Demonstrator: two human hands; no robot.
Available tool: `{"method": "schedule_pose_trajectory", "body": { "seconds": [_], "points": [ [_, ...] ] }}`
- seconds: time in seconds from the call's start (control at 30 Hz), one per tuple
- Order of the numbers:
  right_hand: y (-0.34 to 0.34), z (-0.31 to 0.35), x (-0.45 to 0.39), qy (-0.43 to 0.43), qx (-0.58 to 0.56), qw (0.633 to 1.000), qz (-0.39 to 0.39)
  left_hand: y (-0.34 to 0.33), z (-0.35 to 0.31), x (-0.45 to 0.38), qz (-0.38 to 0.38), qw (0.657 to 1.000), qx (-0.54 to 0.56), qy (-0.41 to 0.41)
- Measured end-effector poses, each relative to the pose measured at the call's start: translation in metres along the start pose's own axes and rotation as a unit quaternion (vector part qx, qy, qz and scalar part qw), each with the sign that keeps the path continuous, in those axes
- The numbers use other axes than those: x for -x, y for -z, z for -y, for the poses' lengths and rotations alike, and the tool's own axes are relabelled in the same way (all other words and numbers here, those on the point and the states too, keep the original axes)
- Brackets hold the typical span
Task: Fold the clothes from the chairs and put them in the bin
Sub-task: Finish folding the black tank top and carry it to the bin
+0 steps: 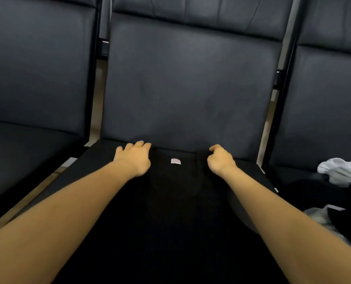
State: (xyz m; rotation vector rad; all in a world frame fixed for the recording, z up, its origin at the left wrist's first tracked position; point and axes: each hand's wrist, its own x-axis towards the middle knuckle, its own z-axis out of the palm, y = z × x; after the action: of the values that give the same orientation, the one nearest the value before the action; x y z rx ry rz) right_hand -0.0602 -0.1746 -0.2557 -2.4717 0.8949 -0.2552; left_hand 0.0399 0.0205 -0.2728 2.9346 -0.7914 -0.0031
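While both my arms reach out over the middle chair [191, 78], a black garment [170, 212] lies spread flat on its seat, running from the near edge of the view up to the crease where the seat meets the backrest. A small white label [175, 161] shows at its far end, between my hands. My left hand [134, 158] rests on the far left part of the cloth, fingers bent at the far edge; whether they pinch the fabric or only press it I cannot tell, since black on black hides the fold. My right hand [220, 158] sits at the far right part, fingers curled in and seemingly gripping the cloth there. On the chair to the right lies a loose pile of clothes [338, 181], white and black, well apart from my hands.
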Motion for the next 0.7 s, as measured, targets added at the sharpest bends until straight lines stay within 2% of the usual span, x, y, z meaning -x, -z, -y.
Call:
{"method": "schedule_pose_trajectory", "body": {
  "seconds": [0.17, 0.23, 0.3, 0.37, 0.47, 0.7],
  "points": [
    [-0.002, -0.005, -0.030, 0.007, 0.039, 0.999, -0.026, 0.006, 0.015, -0.036, -0.059, 0.997, 0.043, 0.029],
    [0.002, -0.007, -0.033, 0.007, 0.028, 0.999, -0.025, 0.013, 0.021, -0.040, -0.044, 0.989, 0.121, 0.068],
    [0.012, -0.005, -0.030, 0.023, -0.009, 0.999, -0.036, 0.020, 0.026, -0.039, -0.038, 0.973, 0.216, 0.073],
    [0.028, 0.000, -0.019, 0.040, -0.079, 0.995, -0.049, 0.034, 0.029, -0.033, -0.059, 0.952, 0.294, 0.054],
    [0.064, 0.011, 0.006, 0.075, -0.150, 0.984, -0.051, 0.076, 0.032, -0.010, -0.096, 0.934, 0.343, 0.025],
    [0.181, 0.043, 0.135, 0.193, -0.127, 0.972, -0.040, 0.204, 0.031, 0.119, -0.083, 0.936, 0.328, -0.098]
  ]
}}
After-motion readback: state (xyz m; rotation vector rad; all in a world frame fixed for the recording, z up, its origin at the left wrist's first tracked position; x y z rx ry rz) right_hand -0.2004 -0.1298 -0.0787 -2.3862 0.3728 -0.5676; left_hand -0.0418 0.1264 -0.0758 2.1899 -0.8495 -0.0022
